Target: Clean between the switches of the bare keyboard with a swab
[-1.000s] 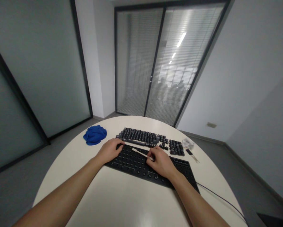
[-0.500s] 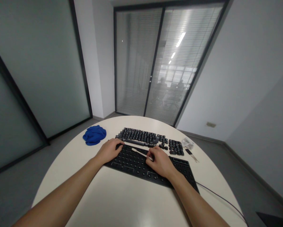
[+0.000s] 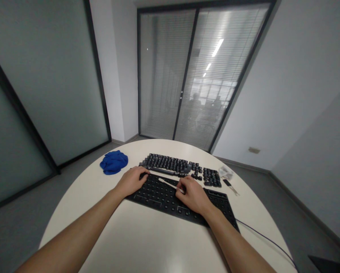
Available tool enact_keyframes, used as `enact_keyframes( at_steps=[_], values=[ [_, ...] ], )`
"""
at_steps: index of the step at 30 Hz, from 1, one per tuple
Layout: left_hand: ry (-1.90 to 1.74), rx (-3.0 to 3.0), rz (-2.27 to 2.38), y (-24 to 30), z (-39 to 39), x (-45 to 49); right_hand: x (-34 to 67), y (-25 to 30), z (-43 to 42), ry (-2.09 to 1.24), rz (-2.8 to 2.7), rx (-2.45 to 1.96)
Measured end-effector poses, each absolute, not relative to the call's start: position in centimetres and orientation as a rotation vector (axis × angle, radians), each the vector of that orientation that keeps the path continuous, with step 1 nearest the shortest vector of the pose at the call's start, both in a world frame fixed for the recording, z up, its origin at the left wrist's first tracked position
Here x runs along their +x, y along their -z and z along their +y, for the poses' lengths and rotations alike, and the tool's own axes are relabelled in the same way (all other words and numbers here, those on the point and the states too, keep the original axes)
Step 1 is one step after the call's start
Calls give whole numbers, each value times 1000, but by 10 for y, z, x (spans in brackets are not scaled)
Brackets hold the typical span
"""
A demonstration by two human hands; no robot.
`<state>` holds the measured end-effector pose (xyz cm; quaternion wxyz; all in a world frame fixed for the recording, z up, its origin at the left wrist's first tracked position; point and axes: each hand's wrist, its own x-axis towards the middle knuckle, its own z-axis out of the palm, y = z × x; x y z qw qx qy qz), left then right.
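A black keyboard base [image 3: 164, 197] with its keycaps off lies on the round white table [image 3: 147, 242]. My left hand [image 3: 131, 181] rests on its far left corner, fingers curled over the edge. My right hand [image 3: 193, 194] is closed on a thin white stick [image 3: 167, 182], whose tip points left across the bare switches. Behind the base, the removed black keycaps [image 3: 181, 168] are laid out in rows on the table.
A crumpled blue cloth [image 3: 113, 162] lies at the table's far left. A small clear bag [image 3: 226, 172] and a small dark tool [image 3: 230, 185] sit at the far right. The keyboard cable [image 3: 268, 239] runs off to the right. Glass partitions and grey floor surround the table.
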<state>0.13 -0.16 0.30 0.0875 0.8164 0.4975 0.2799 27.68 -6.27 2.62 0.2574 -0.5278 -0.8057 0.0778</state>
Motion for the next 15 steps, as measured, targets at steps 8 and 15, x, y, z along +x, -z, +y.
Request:
enact_keyframes(
  at_steps=[8, 15],
  values=[
    [-838, 2429, 1485, -2, -1, 1, 277, -26, -63, -202, -2190, -1425],
    [-840, 2440, 1482, -1, -1, 1, 278, -26, -63, -207, -2188, -1427]
  ],
)
